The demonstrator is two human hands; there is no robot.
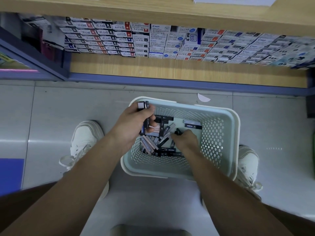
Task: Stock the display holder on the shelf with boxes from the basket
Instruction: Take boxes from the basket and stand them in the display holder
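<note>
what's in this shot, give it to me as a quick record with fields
basket: pale perforated plastic, on the floor between two white shoes
left hand: grips a bundle of small boxes over the basket
right hand: down among the loose boxes; grip unclear
shelf: wooden, with boxed stock stacked at the back
display holder: not in view
</note>
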